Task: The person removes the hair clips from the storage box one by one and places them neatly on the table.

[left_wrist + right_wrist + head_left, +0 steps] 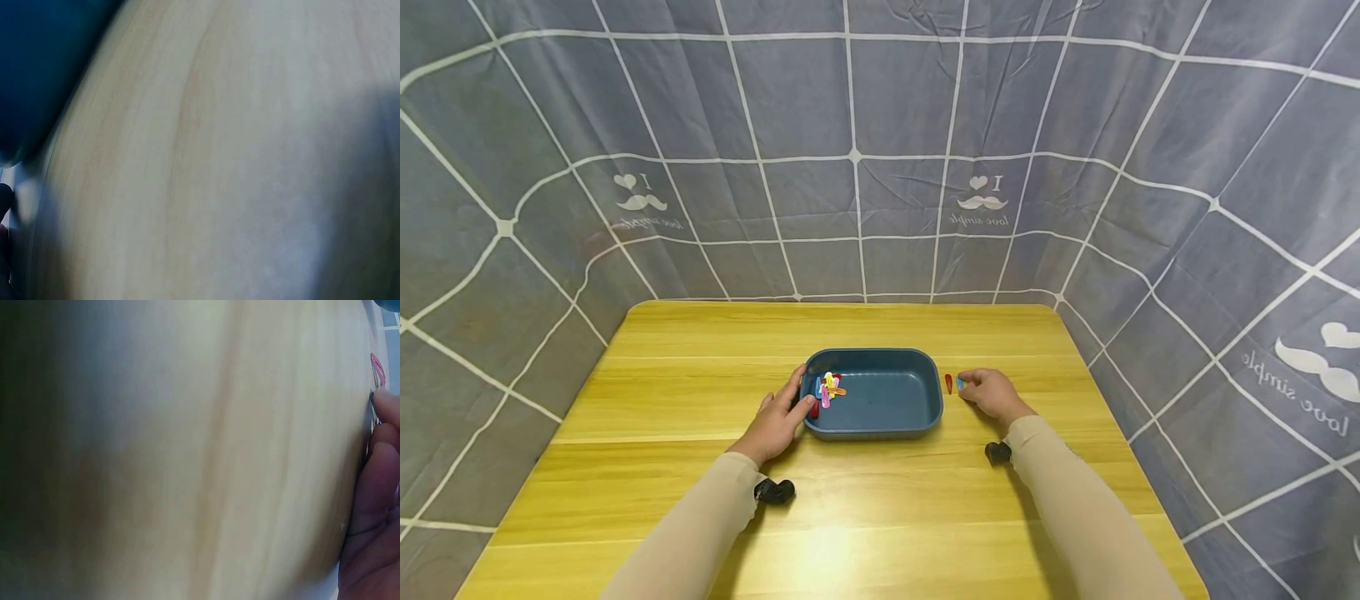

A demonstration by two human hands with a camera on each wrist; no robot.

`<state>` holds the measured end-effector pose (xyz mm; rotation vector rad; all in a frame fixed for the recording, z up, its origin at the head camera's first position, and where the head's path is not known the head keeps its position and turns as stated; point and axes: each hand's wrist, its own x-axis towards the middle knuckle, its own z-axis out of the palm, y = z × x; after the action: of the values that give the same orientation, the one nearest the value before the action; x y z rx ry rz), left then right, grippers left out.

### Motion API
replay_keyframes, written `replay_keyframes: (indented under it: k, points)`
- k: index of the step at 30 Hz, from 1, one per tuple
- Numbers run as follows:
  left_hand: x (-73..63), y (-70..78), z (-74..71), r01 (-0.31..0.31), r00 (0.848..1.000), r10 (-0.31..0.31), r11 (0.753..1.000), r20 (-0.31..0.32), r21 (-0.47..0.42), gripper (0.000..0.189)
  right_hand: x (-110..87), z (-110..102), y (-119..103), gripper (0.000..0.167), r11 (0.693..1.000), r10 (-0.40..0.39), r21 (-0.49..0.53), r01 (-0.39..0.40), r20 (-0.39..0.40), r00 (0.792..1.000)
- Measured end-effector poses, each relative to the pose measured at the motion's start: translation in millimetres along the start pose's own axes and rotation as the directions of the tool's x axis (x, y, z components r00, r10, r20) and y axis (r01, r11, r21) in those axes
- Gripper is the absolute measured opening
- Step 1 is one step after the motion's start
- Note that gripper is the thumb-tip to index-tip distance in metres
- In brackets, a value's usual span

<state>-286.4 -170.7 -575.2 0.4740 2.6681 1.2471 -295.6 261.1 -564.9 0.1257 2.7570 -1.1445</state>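
A dark blue plastic bin (880,425) stands on the table. Several colourful snap hair clips (826,398) lie heaped in its left end. My left hand (775,423) holds the bin's left wall, thumb over the rim and fingers along the outside. To the right of the bin, my right hand (994,393) has its thumb and fingertips around a blue hair clip (959,383) at the tabletop, covering part of it. A red hair clip (949,383) lies between that hand and the bin; it also shows beyond the fingertips in the right wrist view.
The wood-grain table (700,350) reaches back to a grey curtain (895,200) with white grid lines, which also hangs along both sides. Each wrist carries a small black camera, one of them the left camera (775,492).
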Motion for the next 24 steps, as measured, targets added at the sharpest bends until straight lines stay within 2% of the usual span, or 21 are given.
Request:
replay_keyframes:
  k: [24]
  points:
    - [-0.9, 0.5, -0.8, -0.002, 1.000, 0.002, 1.000, -0.003, 0.006, 0.067, -0.6, 1.0, -0.9, 0.042, 1.000, 0.024, 0.020, -0.024, 0.006, 1.000]
